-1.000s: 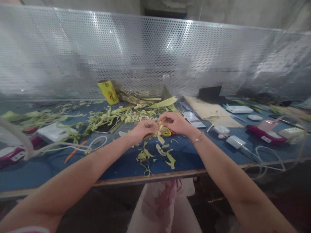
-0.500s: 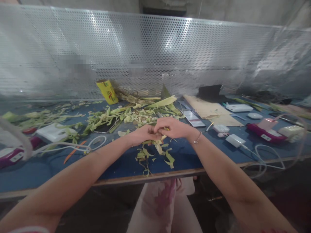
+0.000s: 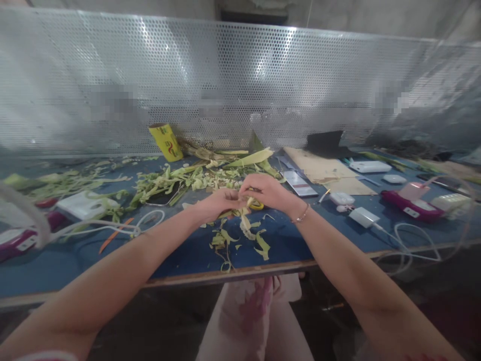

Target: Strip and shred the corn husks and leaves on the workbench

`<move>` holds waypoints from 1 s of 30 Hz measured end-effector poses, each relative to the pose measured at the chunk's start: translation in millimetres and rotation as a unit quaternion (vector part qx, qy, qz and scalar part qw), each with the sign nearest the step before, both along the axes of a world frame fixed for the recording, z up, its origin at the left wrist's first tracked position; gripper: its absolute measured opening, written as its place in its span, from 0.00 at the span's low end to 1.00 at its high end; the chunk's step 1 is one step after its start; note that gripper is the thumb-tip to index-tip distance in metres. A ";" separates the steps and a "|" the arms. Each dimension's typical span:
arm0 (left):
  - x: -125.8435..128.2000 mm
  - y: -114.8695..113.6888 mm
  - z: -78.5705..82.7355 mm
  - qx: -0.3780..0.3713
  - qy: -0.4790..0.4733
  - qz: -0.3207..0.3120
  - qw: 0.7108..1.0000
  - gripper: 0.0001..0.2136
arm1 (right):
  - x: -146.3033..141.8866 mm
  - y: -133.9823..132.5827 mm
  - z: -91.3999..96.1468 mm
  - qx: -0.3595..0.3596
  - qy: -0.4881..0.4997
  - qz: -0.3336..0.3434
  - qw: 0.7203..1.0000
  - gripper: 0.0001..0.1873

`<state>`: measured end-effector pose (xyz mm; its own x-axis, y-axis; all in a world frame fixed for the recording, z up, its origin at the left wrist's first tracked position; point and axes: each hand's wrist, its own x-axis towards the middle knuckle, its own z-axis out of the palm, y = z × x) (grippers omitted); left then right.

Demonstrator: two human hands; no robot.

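My left hand (image 3: 223,201) is closed in a pinch over the middle of the table, fingertips against my right hand. A pale green plant piece (image 3: 246,223) hangs down from between the hands. Curled around a small tool with a yellow loop (image 3: 256,204), my right hand (image 3: 263,190) also shows a dark strip of it near the knuckles; its exact kind is unclear. Below both hands lie cut leaf scraps (image 3: 263,245). Just behind them spreads a heap of chopped stems and leaves (image 3: 203,175).
A yellow cardboard tube (image 3: 166,143) leans by the perforated metal screen (image 3: 244,75). To the right are a phone (image 3: 299,184), cardboard (image 3: 323,168), a white charger (image 3: 364,217) with cable and a magenta power strip (image 3: 411,205). An orange strip (image 3: 115,234) and white cables lie left.
My right hand has shifted and turned slightly, so more of the yellow loop and the dark strip shows. The fingertips of both hands stay close together.
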<state>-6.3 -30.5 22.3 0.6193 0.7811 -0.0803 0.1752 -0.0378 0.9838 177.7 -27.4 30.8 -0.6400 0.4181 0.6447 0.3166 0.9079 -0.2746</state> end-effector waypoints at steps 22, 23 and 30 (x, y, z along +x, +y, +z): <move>2.7 4.6 -5.7 -0.007 -0.132 0.084 0.988 0.13 | 3.9 0.7 0.4 -0.027 0.086 -0.036 0.995 0.02; 2.2 5.2 -6.3 0.000 -0.131 0.084 0.988 0.13 | 4.5 0.7 0.8 -0.023 0.079 -0.032 0.996 0.02; -0.2 9.4 -13.2 0.033 -0.099 0.087 0.991 0.11 | 5.0 4.8 -0.6 0.014 0.046 -0.046 0.998 0.04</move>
<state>-6.6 -21.0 9.2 0.4732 0.8769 0.0846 -0.0109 -0.0902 0.9959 182.7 -22.6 30.2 -0.5375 0.4535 0.7109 0.3745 0.8837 -0.2807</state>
